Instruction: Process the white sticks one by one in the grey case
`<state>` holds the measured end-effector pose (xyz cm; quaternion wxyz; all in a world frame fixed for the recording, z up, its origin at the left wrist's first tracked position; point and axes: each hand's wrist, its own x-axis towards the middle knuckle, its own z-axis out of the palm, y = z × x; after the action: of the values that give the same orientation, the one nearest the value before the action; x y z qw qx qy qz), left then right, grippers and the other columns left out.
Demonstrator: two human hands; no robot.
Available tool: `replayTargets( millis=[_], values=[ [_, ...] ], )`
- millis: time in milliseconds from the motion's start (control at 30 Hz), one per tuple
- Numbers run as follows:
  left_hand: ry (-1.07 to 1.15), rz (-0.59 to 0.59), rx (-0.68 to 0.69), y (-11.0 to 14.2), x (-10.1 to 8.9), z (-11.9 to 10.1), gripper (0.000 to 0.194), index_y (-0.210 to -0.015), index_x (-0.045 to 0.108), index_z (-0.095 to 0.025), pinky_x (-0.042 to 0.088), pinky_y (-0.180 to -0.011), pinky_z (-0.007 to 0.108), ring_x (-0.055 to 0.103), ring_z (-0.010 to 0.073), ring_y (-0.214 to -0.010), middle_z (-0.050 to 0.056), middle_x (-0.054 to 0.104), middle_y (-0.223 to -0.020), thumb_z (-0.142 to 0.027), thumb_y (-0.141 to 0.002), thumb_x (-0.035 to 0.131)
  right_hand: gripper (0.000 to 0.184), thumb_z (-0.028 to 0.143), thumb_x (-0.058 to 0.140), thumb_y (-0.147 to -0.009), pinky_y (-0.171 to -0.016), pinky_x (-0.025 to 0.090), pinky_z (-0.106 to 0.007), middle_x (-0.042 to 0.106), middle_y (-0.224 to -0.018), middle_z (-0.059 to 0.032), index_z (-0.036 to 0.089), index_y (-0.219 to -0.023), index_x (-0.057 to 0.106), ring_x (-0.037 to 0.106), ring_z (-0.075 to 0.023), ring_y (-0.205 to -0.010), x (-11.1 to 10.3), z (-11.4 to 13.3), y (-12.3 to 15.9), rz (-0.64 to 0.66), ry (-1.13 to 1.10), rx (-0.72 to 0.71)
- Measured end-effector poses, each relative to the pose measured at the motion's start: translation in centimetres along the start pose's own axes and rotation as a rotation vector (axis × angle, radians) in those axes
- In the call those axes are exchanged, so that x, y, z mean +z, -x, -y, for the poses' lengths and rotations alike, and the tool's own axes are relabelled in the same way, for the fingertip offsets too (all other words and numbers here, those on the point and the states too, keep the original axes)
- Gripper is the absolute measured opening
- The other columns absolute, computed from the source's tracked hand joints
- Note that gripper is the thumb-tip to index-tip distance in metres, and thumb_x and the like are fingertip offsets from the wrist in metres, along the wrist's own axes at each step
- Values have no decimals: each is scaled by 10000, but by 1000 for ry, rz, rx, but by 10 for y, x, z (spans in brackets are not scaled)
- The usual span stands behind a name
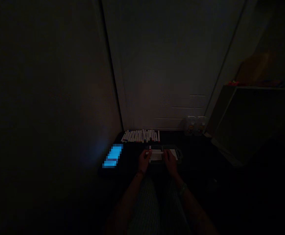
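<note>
White marker (156,152): one, above the clear tray (168,147), apparently pinched by your left hand (143,160) and right hand (170,160). Hazards: dim light may cause a fumbled grip; a knock toward eleven o'clock could roll the lined-up markers (139,136).

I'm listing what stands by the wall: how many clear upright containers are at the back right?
2. The left clear upright container is near the back of the dark table, before the grey wall. The right clear upright container is beside it. Darkness may hide others.
</note>
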<state>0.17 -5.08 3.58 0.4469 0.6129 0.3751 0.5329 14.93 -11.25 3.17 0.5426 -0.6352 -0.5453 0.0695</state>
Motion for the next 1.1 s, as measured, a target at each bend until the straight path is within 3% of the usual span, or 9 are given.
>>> replayTargets(
  millis=[233, 400, 1100],
  values=[
    [-25, -46, 17, 0, 0, 2, 284, -770, 568, -168, 408, -608, 201, 532, 120, -673, -7, 590, -708, -445, -718, 529, 321, 409, 299, -884, -646, 380, -221, 618, -858, -28, 206, -949, 539, 568, -150, -767, 2, -3, -1, 67, 24, -23],
    [11, 5, 2, 0, 0, 2, 319, -878, 569, -174, 420, -608, 210, 552, 129, -683, -1, 606, -745, -441, -704, 547, 341, 414, 273, -894, -597, 348, -214, 616, -784, -25, 200, -886, 539, 567, -147, -707, 3, -5, 0, 57, 103, -3],
    [-41, 28, 13, -3, 0, 15, 297, -847, 566, -178, 443, -655, 231, 571, 146, -730, 1, 614, -762, -441, -710, 545, 372, 397, 255, -894, -595, 341, -211, 612, -772, -38, 193, -831, 559, 546, -142, -692, 4, -3, -1, 27, 132, -26]
  ],
)
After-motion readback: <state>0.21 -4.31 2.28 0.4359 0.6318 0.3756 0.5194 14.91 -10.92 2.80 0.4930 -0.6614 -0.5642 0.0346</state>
